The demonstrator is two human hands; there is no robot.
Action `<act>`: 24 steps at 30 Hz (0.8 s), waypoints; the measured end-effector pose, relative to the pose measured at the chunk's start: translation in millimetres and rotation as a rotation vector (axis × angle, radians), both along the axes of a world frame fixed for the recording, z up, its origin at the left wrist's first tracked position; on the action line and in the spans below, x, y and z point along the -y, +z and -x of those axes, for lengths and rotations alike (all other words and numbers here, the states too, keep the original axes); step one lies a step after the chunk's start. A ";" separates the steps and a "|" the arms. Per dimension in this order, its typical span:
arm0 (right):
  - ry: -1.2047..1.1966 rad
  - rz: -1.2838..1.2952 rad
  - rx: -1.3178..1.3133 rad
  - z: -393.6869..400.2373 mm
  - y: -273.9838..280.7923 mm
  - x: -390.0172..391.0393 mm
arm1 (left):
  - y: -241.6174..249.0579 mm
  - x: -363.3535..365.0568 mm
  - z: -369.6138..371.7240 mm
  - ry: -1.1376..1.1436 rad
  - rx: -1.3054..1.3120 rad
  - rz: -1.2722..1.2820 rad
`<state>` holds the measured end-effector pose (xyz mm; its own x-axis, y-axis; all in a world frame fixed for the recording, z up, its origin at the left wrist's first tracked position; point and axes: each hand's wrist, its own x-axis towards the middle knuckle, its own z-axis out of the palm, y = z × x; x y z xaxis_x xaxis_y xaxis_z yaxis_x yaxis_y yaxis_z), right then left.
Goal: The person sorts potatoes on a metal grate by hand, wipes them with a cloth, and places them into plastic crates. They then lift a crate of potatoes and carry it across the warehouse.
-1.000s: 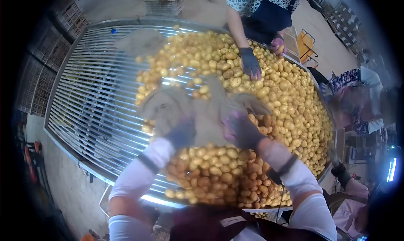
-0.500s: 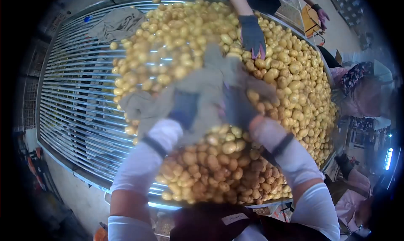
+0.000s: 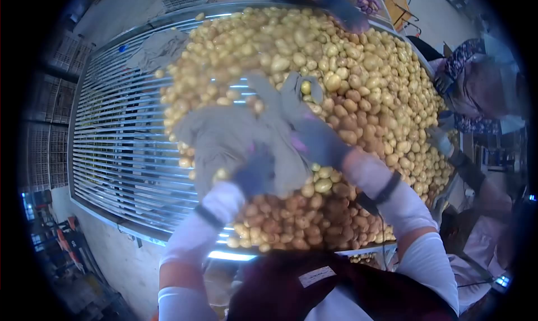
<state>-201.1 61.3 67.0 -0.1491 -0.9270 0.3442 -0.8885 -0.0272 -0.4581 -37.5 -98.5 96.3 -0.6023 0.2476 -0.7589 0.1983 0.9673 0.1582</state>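
A rumpled grey cloth (image 3: 221,133) lies over the potatoes (image 3: 386,91) on a table of metal bars (image 3: 120,136). My left hand (image 3: 255,172), in a dark glove with pink fingertips, is closed on the cloth's near part. Farther right, my gloved right hand (image 3: 319,141) grips the cloth's right side, its fingers partly hidden and blurred. A loose fold of cloth reaches away from me, with one potato beside it. Under the cloth, bars and potatoes are covered.
A second grey cloth (image 3: 159,49) is bunched at the far left, near a small blue object (image 3: 122,49). One co-worker's gloved hand (image 3: 350,18) is at the far edge; another gloved hand (image 3: 441,140) is at the right edge. Crates (image 3: 47,147) stand left.
The cloth has shifted and spread toward my left hand, both hands still on it. The far co-worker's hand has drawn back from the potatoes to the edge. The whole view has shifted slightly.
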 end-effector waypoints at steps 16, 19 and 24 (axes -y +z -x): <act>-0.193 -0.242 -0.267 -2.1 -24.5 -23.2 | -89.9 20.6 2.9 0.265 -0.546 0.135; -0.230 -0.148 -0.445 33.7 -51.5 24.8 | -67.7 37.2 61.5 0.342 -0.395 0.312; -0.473 0.056 -0.565 38.0 -79.5 52.1 | -103.9 65.6 58.0 0.575 -0.573 0.139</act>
